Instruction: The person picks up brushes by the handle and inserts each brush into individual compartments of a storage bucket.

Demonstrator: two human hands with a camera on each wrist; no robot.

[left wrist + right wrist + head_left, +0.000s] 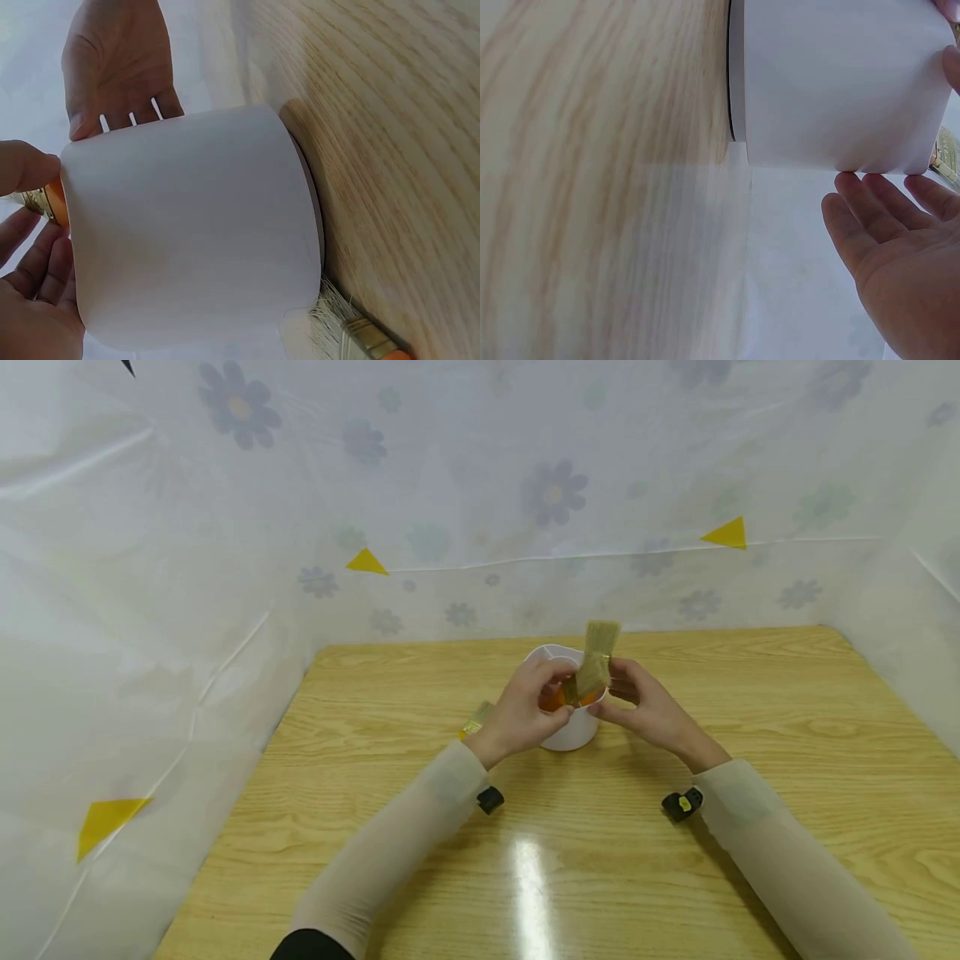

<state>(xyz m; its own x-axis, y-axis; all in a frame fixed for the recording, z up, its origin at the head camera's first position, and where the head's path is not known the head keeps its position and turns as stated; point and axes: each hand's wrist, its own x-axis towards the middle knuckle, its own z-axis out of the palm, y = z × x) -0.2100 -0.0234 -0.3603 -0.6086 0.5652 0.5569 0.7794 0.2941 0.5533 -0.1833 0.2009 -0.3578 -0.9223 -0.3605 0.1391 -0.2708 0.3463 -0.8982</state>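
Observation:
A white cup (572, 737) stands on the wooden table (675, 860). Over its mouth a paintbrush (596, 667) points its pale bristles up, its orange handle (57, 204) down inside the rim. My left hand (534, 706) pinches the brush at the handle between thumb and fingers (30, 251). My right hand (639, 702) is on the other side of the cup (840, 82), palm (904, 262) open and its straight fingertips against the cup's rim beside the brush. The lower part of the handle is hidden in the cup (187, 232).
A second brush (476, 718) lies flat on the table just left of the cup, its bristles (334, 311) close to the cup's base. Flowered plastic sheeting (187, 610) walls the table at the back and both sides.

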